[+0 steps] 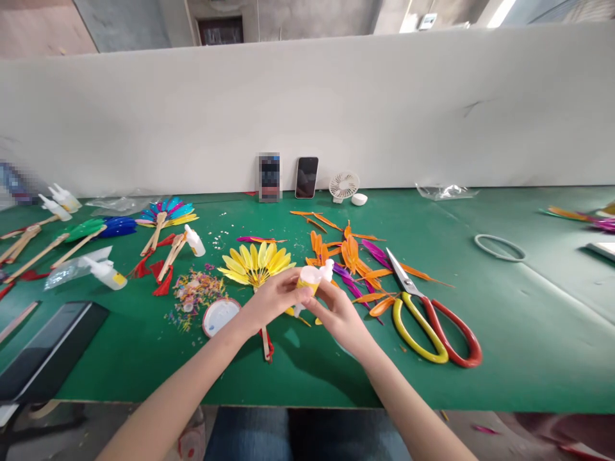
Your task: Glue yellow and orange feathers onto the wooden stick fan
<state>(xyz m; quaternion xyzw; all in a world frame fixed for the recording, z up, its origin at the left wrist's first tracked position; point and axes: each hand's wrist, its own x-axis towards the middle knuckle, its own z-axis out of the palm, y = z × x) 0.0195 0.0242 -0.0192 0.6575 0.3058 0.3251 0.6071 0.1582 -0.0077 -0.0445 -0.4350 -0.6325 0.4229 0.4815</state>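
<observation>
My left hand is closed round a small white bottle with a yellow label, held with its base toward me. My right hand closes on the same bottle from the other side, and a white cap or nozzle part shows at its fingers. Beneath and left of the hands lies a yellow feather fan with a wooden handle and red tassel. A round white lid with a red rim rests left of the handle. Orange feathers and purple ones lie beyond my right hand.
Large scissors lie open at the right, near a pale ring. Colourful scraps, glue bottles and finished fans occupy the left. A phone and small fan stand by the white partition.
</observation>
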